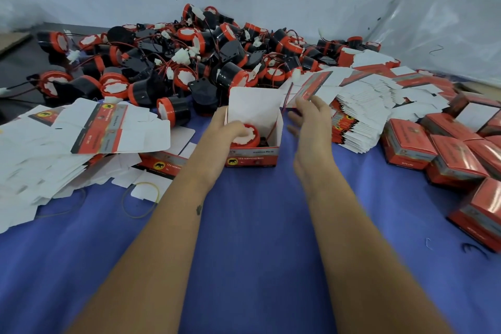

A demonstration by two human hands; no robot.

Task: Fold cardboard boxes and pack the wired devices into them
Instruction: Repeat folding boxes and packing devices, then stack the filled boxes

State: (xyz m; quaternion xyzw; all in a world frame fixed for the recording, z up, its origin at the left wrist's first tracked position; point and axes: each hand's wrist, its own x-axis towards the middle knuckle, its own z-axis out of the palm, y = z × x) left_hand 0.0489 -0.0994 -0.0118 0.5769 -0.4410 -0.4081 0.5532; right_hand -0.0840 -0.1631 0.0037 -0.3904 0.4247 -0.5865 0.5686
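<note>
An open red and white cardboard box (253, 156) stands on the blue cloth at the centre, its lid flap up. Inside lies a black and red wired device (248, 138) with its red wire running up the box's right side. My left hand (222, 130) reaches into the box from the left, fingers curled over the device. Just right of the box, my right hand (311, 122) hovers with fingers spread and relaxed, holding nothing. A big heap of the same wired devices (173, 62) lies behind the box.
Flat unfolded boxes lie in a pile at the left (81, 133) and in a stack at the right (360, 106). Several closed red boxes (444, 154) crowd the right edge. A yellow rubber band (141, 199) lies on the blue cloth (257, 225).
</note>
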